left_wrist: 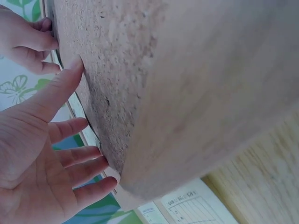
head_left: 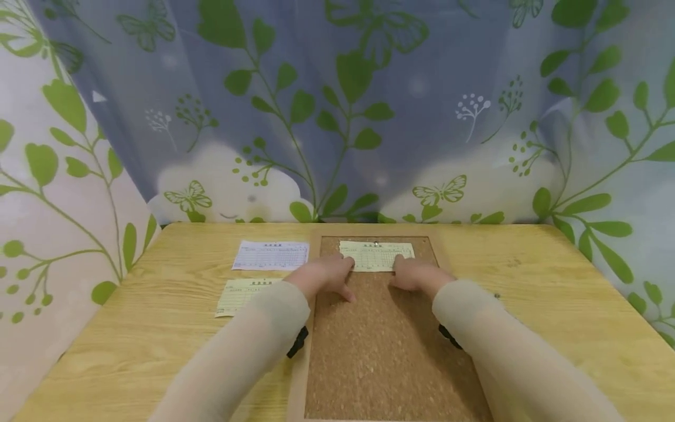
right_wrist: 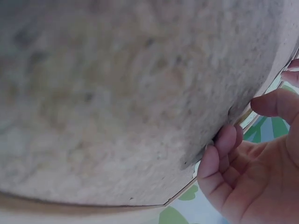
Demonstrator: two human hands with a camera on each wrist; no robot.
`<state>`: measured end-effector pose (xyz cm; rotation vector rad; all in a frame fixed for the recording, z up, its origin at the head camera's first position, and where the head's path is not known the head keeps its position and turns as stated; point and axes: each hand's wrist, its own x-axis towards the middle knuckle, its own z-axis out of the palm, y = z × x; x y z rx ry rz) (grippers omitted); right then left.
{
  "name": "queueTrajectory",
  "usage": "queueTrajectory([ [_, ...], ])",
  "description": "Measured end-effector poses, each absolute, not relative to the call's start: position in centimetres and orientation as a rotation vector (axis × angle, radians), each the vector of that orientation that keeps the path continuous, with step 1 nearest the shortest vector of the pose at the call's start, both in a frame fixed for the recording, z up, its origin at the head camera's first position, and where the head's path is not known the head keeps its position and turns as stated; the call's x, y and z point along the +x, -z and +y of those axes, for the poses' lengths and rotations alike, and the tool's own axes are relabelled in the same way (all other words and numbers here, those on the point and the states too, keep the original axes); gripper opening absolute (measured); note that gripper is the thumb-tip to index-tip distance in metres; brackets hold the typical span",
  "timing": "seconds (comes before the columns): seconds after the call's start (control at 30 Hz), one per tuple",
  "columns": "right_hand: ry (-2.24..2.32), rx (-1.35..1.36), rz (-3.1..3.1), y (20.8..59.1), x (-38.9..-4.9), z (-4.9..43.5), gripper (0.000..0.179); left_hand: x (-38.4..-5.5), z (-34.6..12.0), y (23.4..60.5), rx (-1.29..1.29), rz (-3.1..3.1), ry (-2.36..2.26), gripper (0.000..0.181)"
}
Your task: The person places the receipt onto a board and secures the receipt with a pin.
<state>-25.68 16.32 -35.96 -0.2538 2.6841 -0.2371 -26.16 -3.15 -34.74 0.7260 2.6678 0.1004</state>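
Note:
A framed cork board lies on the wooden table, with a pale yellow printed slip flat near its top edge. At the middle of the slip's top edge is a small shiny spot, perhaps a pin head. My left hand rests at the slip's left side; the left wrist view shows its fingers extended, tips on the cork. At the slip's lower right is my right hand. In the right wrist view its fingers are loosely bent against the board, and no pinch on the slip shows.
Left of the board, a whitish printed slip lies on the table. Nearer me is another pale yellow slip, partly hidden by my left sleeve. A leaf-patterned curtain hangs behind the table.

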Motion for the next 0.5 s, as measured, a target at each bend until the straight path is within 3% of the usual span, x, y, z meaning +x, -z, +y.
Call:
queueTrajectory([
  [0.23,0.243,-0.152,2.678,36.46,-25.49,16.25,0.066,-25.97,-2.63,34.64,0.706,2.655,-0.091,0.066],
  [0.5,0.22,-0.168,2.687,36.05,-25.77,15.68,0.066,-26.1,-3.17,34.52,0.69,2.639,-0.113,0.071],
])
